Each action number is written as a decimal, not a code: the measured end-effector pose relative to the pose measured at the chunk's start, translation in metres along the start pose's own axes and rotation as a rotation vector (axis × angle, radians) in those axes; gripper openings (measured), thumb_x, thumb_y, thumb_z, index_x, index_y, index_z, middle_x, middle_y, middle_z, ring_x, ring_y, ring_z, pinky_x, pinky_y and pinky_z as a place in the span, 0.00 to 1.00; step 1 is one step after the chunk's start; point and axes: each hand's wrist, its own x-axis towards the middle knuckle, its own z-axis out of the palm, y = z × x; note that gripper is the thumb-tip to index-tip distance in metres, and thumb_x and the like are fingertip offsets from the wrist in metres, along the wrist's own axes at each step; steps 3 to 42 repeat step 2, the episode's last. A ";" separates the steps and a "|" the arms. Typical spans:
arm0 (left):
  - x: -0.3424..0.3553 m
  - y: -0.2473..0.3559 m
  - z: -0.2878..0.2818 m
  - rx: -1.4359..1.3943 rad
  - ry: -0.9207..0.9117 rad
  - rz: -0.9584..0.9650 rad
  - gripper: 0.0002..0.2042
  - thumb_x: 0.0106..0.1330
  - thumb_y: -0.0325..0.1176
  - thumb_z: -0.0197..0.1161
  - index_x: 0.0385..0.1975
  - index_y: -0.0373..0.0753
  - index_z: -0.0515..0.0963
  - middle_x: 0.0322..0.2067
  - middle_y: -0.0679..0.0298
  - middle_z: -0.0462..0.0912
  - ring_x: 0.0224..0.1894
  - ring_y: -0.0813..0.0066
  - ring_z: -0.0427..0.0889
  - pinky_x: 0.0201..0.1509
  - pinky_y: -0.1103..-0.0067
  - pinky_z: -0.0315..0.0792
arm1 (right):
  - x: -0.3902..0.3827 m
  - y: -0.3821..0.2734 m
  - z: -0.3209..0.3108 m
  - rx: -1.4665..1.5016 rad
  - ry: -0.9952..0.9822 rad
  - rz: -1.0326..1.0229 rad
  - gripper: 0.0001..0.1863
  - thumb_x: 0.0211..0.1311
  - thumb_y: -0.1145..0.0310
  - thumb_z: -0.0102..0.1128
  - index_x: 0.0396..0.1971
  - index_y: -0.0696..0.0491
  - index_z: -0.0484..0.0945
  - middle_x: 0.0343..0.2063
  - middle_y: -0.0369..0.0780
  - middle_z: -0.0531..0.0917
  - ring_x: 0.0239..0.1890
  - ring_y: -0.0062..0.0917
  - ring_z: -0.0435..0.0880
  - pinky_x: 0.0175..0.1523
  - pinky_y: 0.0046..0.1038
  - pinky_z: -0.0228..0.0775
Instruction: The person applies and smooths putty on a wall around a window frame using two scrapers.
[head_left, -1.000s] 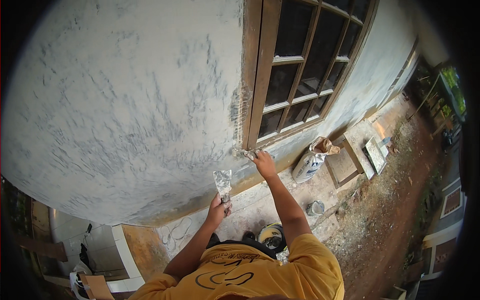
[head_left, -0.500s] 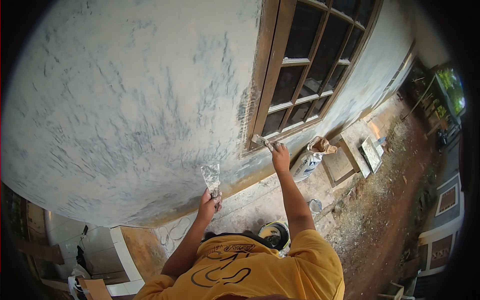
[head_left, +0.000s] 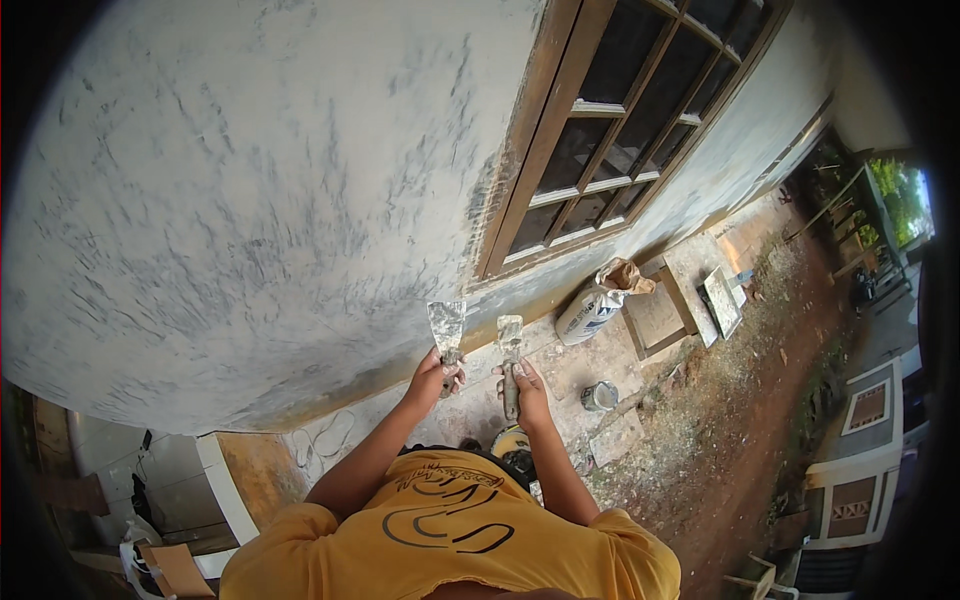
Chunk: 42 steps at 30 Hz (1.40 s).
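My left hand [head_left: 437, 376] grips the handle of a wide putty knife [head_left: 447, 325], its blade upright and smeared with pale filler. Beside it, my right hand [head_left: 523, 391] is wrapped round the handle of a narrower putty knife [head_left: 510, 330], also coated in filler. The two blades stand apart, side by side, in front of my chest. Ahead of them rises a white wall [head_left: 270, 200] marked with grey streaks. A brown wooden window frame [head_left: 530, 165] with small panes is set into the wall at the right; neither knife touches it.
A paper sack [head_left: 592, 310] stands open against the wall base. Past it lie wooden boards [head_left: 662, 315]. A small can [head_left: 600, 397] sits on the paving, and a bucket [head_left: 512, 440] is partly hidden below my hands. Dirt ground [head_left: 740, 450] runs along the right.
My right hand has drawn back from the window's lower corner with the narrow putty knife, coming down and left beside my left hand. The left hand has shifted slightly right and up.
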 end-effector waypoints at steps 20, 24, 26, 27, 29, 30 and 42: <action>0.002 -0.004 0.004 -0.051 -0.026 -0.041 0.17 0.63 0.26 0.50 0.53 0.40 0.64 0.44 0.62 0.74 0.34 0.72 0.76 0.30 0.78 0.70 | -0.007 -0.002 -0.003 0.080 -0.037 0.070 0.16 0.69 0.70 0.41 0.55 0.56 0.64 0.41 0.44 0.81 0.28 0.23 0.77 0.33 0.23 0.73; 0.002 -0.004 0.004 -0.051 -0.026 -0.041 0.17 0.63 0.26 0.50 0.53 0.40 0.64 0.44 0.62 0.74 0.34 0.72 0.76 0.30 0.78 0.70 | -0.007 -0.002 -0.003 0.080 -0.037 0.070 0.16 0.69 0.70 0.41 0.55 0.56 0.64 0.41 0.44 0.81 0.28 0.23 0.77 0.33 0.23 0.73; 0.002 -0.004 0.004 -0.051 -0.026 -0.041 0.17 0.63 0.26 0.50 0.53 0.40 0.64 0.44 0.62 0.74 0.34 0.72 0.76 0.30 0.78 0.70 | -0.007 -0.002 -0.003 0.080 -0.037 0.070 0.16 0.69 0.70 0.41 0.55 0.56 0.64 0.41 0.44 0.81 0.28 0.23 0.77 0.33 0.23 0.73; 0.002 -0.004 0.004 -0.051 -0.026 -0.041 0.17 0.63 0.26 0.50 0.53 0.40 0.64 0.44 0.62 0.74 0.34 0.72 0.76 0.30 0.78 0.70 | -0.007 -0.002 -0.003 0.080 -0.037 0.070 0.16 0.69 0.70 0.41 0.55 0.56 0.64 0.41 0.44 0.81 0.28 0.23 0.77 0.33 0.23 0.73; 0.002 -0.004 0.004 -0.051 -0.026 -0.041 0.17 0.63 0.26 0.50 0.53 0.40 0.64 0.44 0.62 0.74 0.34 0.72 0.76 0.30 0.78 0.70 | -0.007 -0.002 -0.003 0.080 -0.037 0.070 0.16 0.69 0.70 0.41 0.55 0.56 0.64 0.41 0.44 0.81 0.28 0.23 0.77 0.33 0.23 0.73; 0.002 -0.004 0.004 -0.051 -0.026 -0.041 0.17 0.63 0.26 0.50 0.53 0.40 0.64 0.44 0.62 0.74 0.34 0.72 0.76 0.30 0.78 0.70 | -0.007 -0.002 -0.003 0.080 -0.037 0.070 0.16 0.69 0.70 0.41 0.55 0.56 0.64 0.41 0.44 0.81 0.28 0.23 0.77 0.33 0.23 0.73; 0.002 -0.004 0.004 -0.051 -0.026 -0.041 0.17 0.63 0.26 0.50 0.53 0.40 0.64 0.44 0.62 0.74 0.34 0.72 0.76 0.30 0.78 0.70 | -0.007 -0.002 -0.003 0.080 -0.037 0.070 0.16 0.69 0.70 0.41 0.55 0.56 0.64 0.41 0.44 0.81 0.28 0.23 0.77 0.33 0.23 0.73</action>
